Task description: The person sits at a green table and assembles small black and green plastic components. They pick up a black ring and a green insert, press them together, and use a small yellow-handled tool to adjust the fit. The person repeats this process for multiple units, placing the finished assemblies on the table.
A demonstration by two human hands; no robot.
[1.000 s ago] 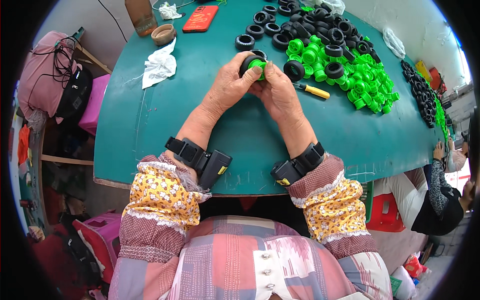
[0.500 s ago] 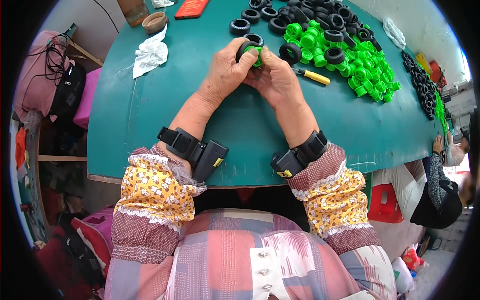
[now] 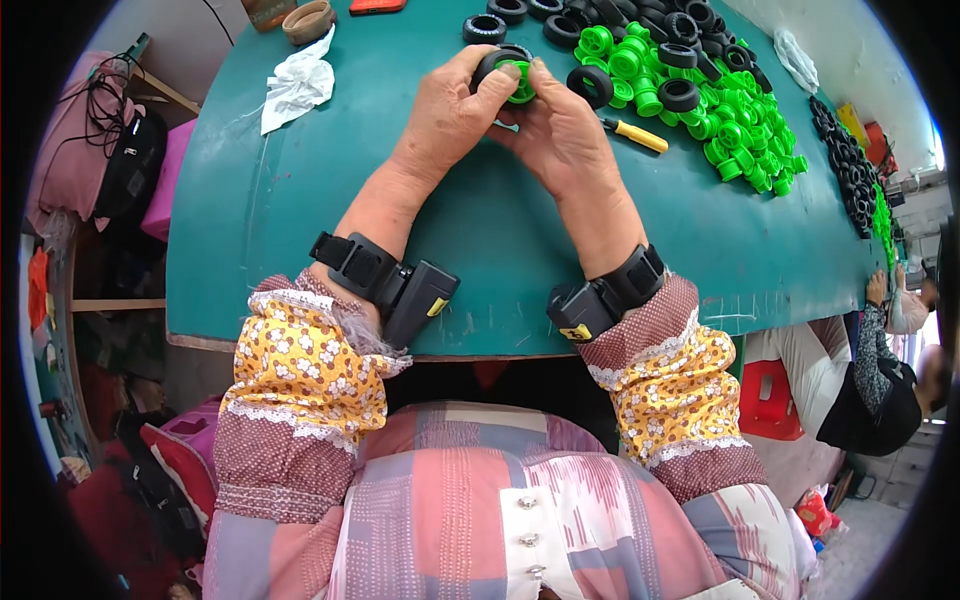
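Note:
My left hand [image 3: 447, 112] is closed around a small black toy tyre [image 3: 484, 66], its thumb pressing near the tyre's opening. Against that tyre sits a bright green wheel hub [image 3: 523, 88], which the fingers of my right hand [image 3: 562, 132] grip from the other side. Tyre and hub touch, but my fingers cover how deep the hub sits. Just right of my right hand another black tyre [image 3: 590, 87] lies on the green table [image 3: 480, 260]. A yellow-handled tool [image 3: 640, 136] rests beyond my right wrist, its tip partly hidden.
A heap of green hubs [image 3: 745, 130] spreads at the far right, with black tyres [image 3: 680, 55] piled behind it. Crumpled white tissue [image 3: 300, 88] and a brown round container [image 3: 308, 22] stand at the far left. Another person [image 3: 875, 385] sits at the right.
Both hands keep hold of the tyre and hub, with little change in grip. The view has shifted slightly, so the table's things appear higher.

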